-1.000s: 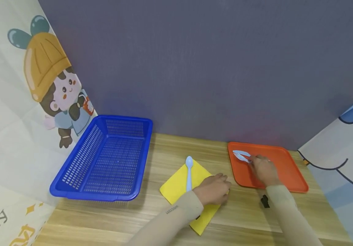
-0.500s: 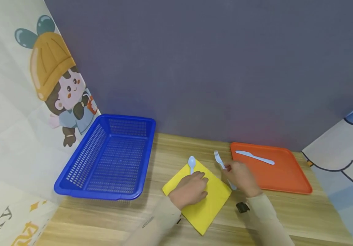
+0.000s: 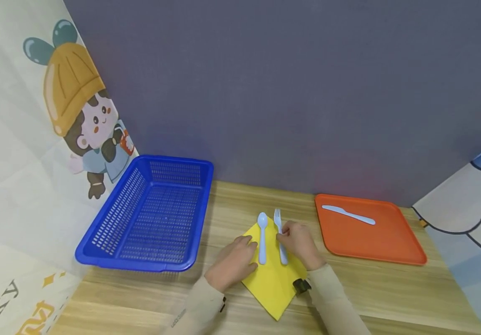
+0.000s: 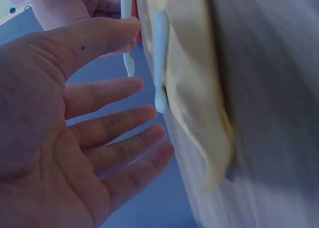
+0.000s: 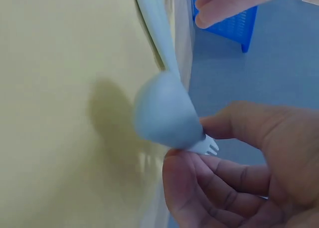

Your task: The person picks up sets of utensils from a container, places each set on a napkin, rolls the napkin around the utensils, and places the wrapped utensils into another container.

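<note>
A yellow napkin (image 3: pixel 275 293) lies with one corner pointing toward me on the wooden table. The light blue spoon (image 3: pixel 262 244) lies lengthwise on it. To the spoon's right, my right hand (image 3: pixel 302 243) pinches a light blue fork (image 3: pixel 283 256) between thumb and fingers, tines pointing away. The right wrist view shows the fork handle (image 5: pixel 167 111) over the napkin, its end toward the camera. My left hand (image 3: pixel 233 261) is at the napkin's left edge, fingers spread and holding nothing. A light blue knife (image 3: pixel 351 214) lies on the orange tray (image 3: pixel 383 244).
At the left stands a blue perforated basket (image 3: pixel 204 209). The tray is at the right, near the dark grey back panel (image 3: pixel 274 102). White printed sheets flank the table (image 3: pixel 391 298). A black band (image 3: pixel 301 285) shows at my right wrist.
My right hand has lifted the fork off the tray and carried it left to the napkin, leaving the knife there. My left hand has drawn back left across the napkin, uncovering the spoon.
</note>
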The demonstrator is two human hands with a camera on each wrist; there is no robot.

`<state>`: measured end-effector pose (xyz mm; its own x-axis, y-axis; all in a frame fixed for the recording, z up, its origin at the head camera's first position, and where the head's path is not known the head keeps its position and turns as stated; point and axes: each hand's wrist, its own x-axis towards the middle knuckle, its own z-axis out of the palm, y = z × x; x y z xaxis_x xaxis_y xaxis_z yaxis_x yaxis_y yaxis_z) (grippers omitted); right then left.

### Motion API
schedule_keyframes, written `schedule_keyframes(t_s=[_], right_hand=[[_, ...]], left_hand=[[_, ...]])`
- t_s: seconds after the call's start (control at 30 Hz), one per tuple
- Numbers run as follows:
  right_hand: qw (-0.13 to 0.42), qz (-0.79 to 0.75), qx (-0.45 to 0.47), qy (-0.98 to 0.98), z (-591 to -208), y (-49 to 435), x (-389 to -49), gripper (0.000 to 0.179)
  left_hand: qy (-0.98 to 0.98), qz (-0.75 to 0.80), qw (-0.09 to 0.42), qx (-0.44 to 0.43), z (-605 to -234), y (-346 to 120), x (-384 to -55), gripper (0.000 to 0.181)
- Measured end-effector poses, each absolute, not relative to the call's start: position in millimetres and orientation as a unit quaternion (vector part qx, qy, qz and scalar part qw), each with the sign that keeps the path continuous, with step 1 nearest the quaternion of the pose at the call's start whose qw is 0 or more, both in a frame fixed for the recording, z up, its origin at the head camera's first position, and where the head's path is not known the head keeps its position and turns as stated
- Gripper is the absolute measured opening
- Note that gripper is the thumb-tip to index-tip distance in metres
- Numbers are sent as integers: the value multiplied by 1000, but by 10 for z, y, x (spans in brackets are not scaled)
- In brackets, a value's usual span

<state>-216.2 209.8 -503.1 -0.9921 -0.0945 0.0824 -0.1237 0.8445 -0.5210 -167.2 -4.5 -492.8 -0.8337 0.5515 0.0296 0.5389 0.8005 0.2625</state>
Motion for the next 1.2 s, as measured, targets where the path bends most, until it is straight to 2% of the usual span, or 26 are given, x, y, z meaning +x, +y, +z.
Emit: schedule_keyframes(t_s=[0.2, 0.77, 1.2], right_hand=[[-5, 292, 38, -956, -5083, 1983, -2177, 12], [-3, 260, 38, -965, -5154, 1878, -2224, 17], [-20, 272, 32, -962, -5145, 1820, -2214, 20]], left_hand=[[952, 130, 42, 274, -4998, -131, -1638, 48], [951, 129, 21, 281, -5067, -162, -1599, 34], [951, 131, 21, 280, -5057, -161, -1581, 34]])
